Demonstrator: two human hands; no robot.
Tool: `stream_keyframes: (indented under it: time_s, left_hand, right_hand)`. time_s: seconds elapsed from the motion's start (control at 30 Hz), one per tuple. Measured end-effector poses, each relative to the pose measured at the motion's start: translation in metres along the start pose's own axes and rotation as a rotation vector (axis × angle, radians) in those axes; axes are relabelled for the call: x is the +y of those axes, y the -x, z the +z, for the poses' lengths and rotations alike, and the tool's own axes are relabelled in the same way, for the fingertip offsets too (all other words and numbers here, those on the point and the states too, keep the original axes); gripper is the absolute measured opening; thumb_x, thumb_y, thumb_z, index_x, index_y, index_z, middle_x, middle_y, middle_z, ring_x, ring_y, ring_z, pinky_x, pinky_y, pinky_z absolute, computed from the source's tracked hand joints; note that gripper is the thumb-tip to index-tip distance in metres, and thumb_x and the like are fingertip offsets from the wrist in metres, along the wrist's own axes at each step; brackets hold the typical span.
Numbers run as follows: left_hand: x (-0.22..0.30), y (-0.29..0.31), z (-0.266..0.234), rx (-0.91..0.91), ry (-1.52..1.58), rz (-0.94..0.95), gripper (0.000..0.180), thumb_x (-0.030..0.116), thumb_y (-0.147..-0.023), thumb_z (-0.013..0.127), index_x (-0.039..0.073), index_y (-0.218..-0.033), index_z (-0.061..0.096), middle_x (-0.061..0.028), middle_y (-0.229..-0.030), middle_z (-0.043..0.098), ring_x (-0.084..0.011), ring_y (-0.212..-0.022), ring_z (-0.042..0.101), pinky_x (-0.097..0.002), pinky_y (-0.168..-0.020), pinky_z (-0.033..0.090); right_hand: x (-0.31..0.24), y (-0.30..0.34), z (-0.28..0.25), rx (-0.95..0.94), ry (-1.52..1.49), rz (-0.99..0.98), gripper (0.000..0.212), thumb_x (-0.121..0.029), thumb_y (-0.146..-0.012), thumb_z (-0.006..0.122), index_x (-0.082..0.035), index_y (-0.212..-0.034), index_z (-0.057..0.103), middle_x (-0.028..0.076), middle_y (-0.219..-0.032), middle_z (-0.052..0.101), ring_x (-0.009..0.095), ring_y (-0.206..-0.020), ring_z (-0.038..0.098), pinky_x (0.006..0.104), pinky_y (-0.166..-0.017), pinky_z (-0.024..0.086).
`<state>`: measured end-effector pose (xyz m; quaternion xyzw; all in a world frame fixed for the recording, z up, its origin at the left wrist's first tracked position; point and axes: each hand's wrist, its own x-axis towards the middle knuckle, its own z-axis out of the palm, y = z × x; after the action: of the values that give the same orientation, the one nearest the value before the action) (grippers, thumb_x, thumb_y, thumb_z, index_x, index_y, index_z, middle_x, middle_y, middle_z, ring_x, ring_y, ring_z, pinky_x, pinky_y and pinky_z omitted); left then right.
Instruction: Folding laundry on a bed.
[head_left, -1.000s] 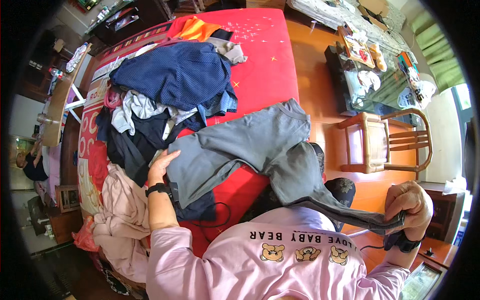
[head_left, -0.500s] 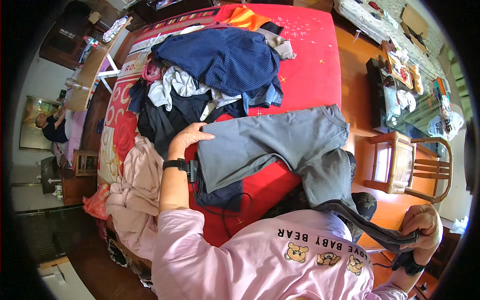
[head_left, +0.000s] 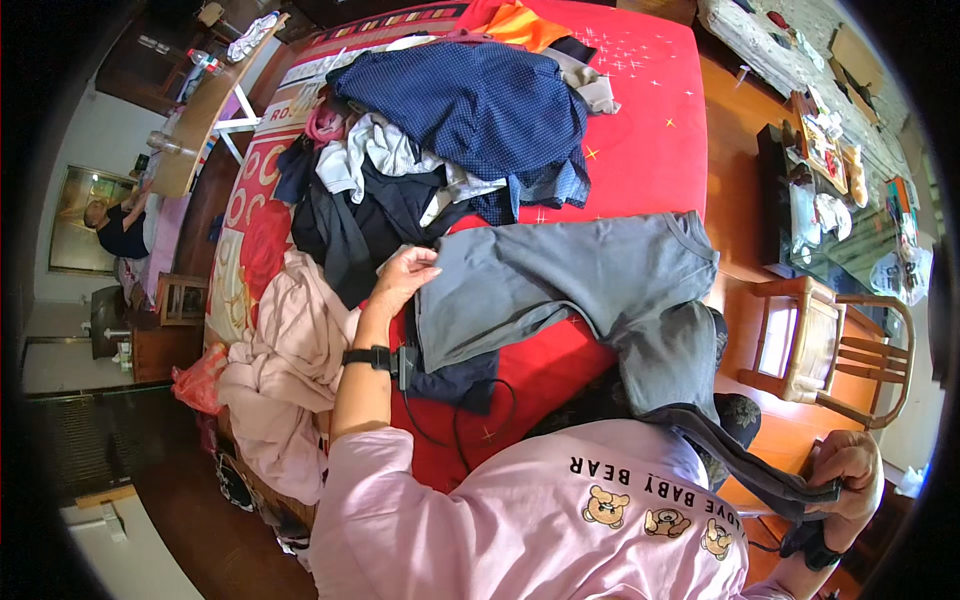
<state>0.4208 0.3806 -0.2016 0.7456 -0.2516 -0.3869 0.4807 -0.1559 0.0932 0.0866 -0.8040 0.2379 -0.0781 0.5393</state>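
Observation:
Grey trousers (head_left: 540, 270) are spread across the near part of the bed, one leg stretched to the left and the other bending down over my lap. My left hand (head_left: 405, 275) is closed at the left leg's hem, its fingertips at the upper corner. Off the bed's right side, my right hand (head_left: 848, 470) grips the end of the other leg, which hangs as a narrow, darker twisted strip. Beside my left forearm lies a pale pink cloth (head_left: 285, 370). A dark navy cloth (head_left: 455, 385) sits partly under the trousers.
A clothes heap with a navy dotted garment (head_left: 475, 110) on top covers the far side of the red bed sheet (head_left: 655, 130). A wooden chair (head_left: 800, 340) stands right, near a cluttered glass table (head_left: 860, 220). Another person (head_left: 122, 225) is at far left. A black cable (head_left: 460, 425) loops nearby.
My left hand's fingers have drawn together toward the hem's upper corner. The right hand still holds the other leg's end, and the whole view has shifted slightly.

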Motion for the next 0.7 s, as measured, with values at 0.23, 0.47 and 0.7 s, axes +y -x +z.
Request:
stream_keyframes:
  time_s: [0.23, 0.47, 0.7]
  left_hand:
    - [-0.019, 0.040, 0.032, 0.220, 0.186, -0.018, 0.020, 0.006, -0.091, 0.056, 0.002, -0.110, 0.056, -0.0064, -0.099, 0.062, -0.0142, -0.083, 0.065, -0.0236, -0.063, 0.051]
    - [-0.026, 0.046, 0.063, 0.166, -0.012, -0.204, 0.018, 0.016, -0.092, 0.055, 0.002, -0.102, 0.061, -0.0041, -0.086, 0.066, -0.0092, -0.068, 0.063, -0.0221, -0.054, 0.048]
    - [-0.030, 0.025, 0.079, 0.143, -0.150, -0.428, 0.035, 0.033, -0.087, 0.062, -0.001, -0.095, 0.063, -0.0055, -0.079, 0.065, -0.0130, -0.056, 0.062, -0.0246, -0.048, 0.048]
  right_hand:
    - [0.002, -0.010, 0.003, -0.030, -0.008, -0.008, 0.033, -0.028, -0.048, 0.089, -0.008, -0.064, 0.068, 0.002, -0.060, 0.056, 0.013, -0.048, 0.053, 0.0246, -0.043, 0.032]
    - [0.003, -0.004, 0.005, 0.000, -0.022, 0.008, 0.039, -0.039, -0.052, 0.088, -0.010, -0.061, 0.063, 0.000, -0.058, 0.052, 0.010, -0.049, 0.047, 0.0245, -0.045, 0.030]
    - [0.004, 0.000, 0.006, 0.044, -0.038, -0.010, 0.032, -0.026, -0.049, 0.088, -0.006, -0.063, 0.066, 0.003, -0.059, 0.056, 0.012, -0.046, 0.051, 0.0239, -0.041, 0.031]
